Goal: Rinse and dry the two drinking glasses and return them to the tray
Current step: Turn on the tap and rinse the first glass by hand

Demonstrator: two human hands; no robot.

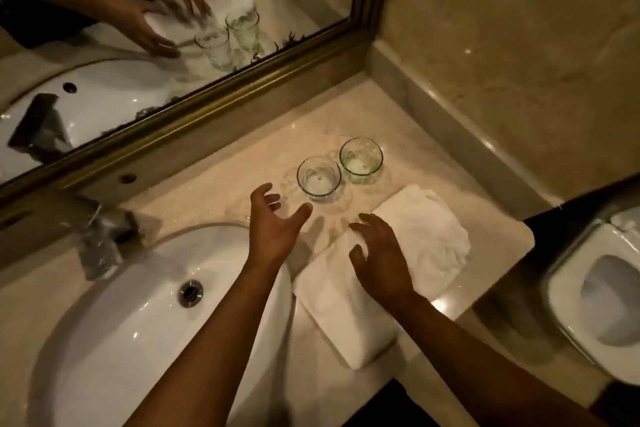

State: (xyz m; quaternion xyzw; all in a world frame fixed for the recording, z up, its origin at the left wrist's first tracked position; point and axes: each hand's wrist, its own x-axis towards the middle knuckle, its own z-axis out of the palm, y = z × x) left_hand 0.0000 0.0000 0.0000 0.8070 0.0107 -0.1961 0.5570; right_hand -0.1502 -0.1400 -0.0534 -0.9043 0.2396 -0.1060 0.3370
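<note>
Beside the folded white towel (398, 253) on the glossy marble worktop (221, 184) stand two round clear glasses (318, 177), upright. My left hand (273, 225) spreads empty near them; my right hand (377, 253) hovers splayed over the terry cloth.

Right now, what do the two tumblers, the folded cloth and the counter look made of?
Tumblers, near one and far one: clear glass, faintly green, glossy; the counter shows through them. Folded cloth: white terry-like towel, matte, with a nubby surface and soft creases. Counter: beige polished stone, probably marble or a lookalike; veined, with bright glints of light. Neither hand has a grip on anything.
</note>
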